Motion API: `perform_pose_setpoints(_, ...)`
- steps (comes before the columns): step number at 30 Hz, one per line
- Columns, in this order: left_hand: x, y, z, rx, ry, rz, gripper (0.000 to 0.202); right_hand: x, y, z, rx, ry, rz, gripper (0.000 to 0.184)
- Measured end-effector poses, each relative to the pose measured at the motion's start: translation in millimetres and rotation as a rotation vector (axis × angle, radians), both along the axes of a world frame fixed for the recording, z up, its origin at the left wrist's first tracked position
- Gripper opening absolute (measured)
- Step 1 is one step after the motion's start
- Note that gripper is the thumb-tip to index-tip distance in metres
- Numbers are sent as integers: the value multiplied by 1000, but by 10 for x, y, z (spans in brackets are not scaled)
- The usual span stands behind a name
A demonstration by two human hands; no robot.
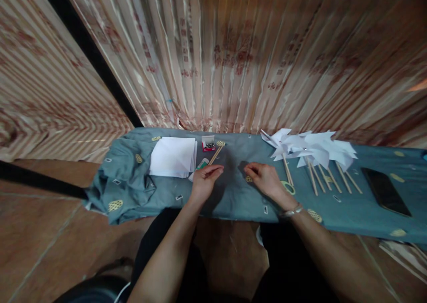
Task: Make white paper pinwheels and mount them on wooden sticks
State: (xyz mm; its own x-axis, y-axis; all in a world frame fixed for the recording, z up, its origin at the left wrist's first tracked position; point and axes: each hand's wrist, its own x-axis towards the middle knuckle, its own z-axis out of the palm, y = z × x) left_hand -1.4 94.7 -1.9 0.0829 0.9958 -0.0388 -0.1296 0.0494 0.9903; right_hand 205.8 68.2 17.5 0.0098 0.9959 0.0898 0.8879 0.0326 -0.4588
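Seen from above, two bare hands hover over a narrow table [233, 207] draped in grey-green cloth. The hands are apart, with the gap between them over the cloth. The left hand [205, 179] has thumb and fingertips drawn together; so does the right hand [263, 176]. Whether either pinches something small, I cannot tell.

Just beyond the left hand lie plain wooden sticks [216, 153], with a stack of white paper [173, 157] to their left and an open red box [208, 145] of small metallic pieces near their far ends. Finished-looking white paper pinwheels [308, 146] lie right of the right hand; farther right is a black phone [386, 191].

A forward nudge from the left hand could roll the sticks or tip the box, scattering its contents. A sweep of the right forearm could crease the pinwheels' blades.

The sticks' long axis slants away and rightward from the left hand. The pinwheels' heads point away from the person, their handles toward the near edge, slanting right.
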Motion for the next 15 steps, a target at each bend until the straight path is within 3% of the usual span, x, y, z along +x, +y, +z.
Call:
perform_pose_setpoints(4,-283,26,40,-5,50,110,21,-435,98,-338,125,172,94,27)
perform_pose_setpoints(6,-420,18,66,-30,76,146,24,-503,119,-512,189,238,120,28)
perform_pose_setpoints(8,-520,-6,84,-53,103,151,26,-527,108,-570,197,322,117,25)
perform_pose_setpoints(10,-560,-52,79,-51,129,131,29,-564,35,-432,150,441,69,21)
perform_pose_setpoints(12,-534,-120,50,-13,167,77,34,-642,-125,-107,59,612,55,19)
perform_pose_setpoints(13,-502,-160,31,19,195,35,35,-691,-236,92,19,701,100,18)
perform_pose_setpoints(15,-420,-242,-4,100,274,-84,36,-777,-491,454,-103,858,324,17)
